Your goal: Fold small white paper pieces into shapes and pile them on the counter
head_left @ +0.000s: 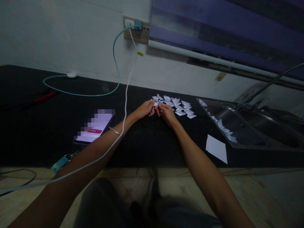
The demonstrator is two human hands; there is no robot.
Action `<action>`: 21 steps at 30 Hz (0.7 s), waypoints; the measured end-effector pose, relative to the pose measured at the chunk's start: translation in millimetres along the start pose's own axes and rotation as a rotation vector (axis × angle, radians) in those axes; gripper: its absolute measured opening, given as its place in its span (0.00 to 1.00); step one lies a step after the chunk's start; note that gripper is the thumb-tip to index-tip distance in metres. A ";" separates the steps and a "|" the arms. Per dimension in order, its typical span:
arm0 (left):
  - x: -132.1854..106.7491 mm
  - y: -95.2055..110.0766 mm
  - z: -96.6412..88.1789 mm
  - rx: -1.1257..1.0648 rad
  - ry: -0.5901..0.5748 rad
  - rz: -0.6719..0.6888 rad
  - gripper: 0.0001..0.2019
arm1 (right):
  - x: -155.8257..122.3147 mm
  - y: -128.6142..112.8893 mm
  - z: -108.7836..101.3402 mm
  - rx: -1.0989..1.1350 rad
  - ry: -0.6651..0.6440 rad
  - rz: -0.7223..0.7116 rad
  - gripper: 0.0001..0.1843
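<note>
Both my hands meet over the dark countertop, holding a small piece of folded white paper (155, 103) between them. My left hand (144, 109) pinches its left side, and my right hand (166, 113) grips the right side with thumb and fingers. Fingers cover much of the paper, so its full shape is hidden. Just behind and to the right lie several folded white paper boats (179, 105), grouped close together. More folded paper pieces (222, 126) line the left edge of the sink. A stack of flat white paper sheets (216, 149) rests to the right of my right forearm.
A lit phone (96, 126) lies left of my left forearm. A white cable (127, 95) hangs from the wall socket (136, 30) across that forearm. A teal cable (83, 95) loops over the black counter (147, 142). The metal sink (239, 126) is at the right.
</note>
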State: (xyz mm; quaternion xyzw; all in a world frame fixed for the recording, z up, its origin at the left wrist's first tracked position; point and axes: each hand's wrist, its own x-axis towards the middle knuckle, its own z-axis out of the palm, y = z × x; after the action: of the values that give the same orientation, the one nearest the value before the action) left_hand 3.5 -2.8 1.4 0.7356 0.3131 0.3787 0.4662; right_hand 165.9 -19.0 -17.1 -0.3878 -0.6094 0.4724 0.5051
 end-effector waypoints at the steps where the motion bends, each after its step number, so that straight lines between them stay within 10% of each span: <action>1: -0.2 0.1 -0.7 0.016 0.027 -0.009 0.26 | 0.1 0.3 -0.4 0.010 -0.004 0.004 0.25; 21: -6.2 -6.7 -1.1 0.169 0.029 0.079 0.16 | -3.3 0.2 -4.0 -0.237 -0.076 -0.080 0.22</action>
State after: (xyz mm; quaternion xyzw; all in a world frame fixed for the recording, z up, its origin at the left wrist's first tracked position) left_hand -1.3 -4.9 -6.1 0.7785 0.3214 0.3798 0.3827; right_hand 170.4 -21.3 -17.9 -0.4021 -0.6946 0.3909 0.4506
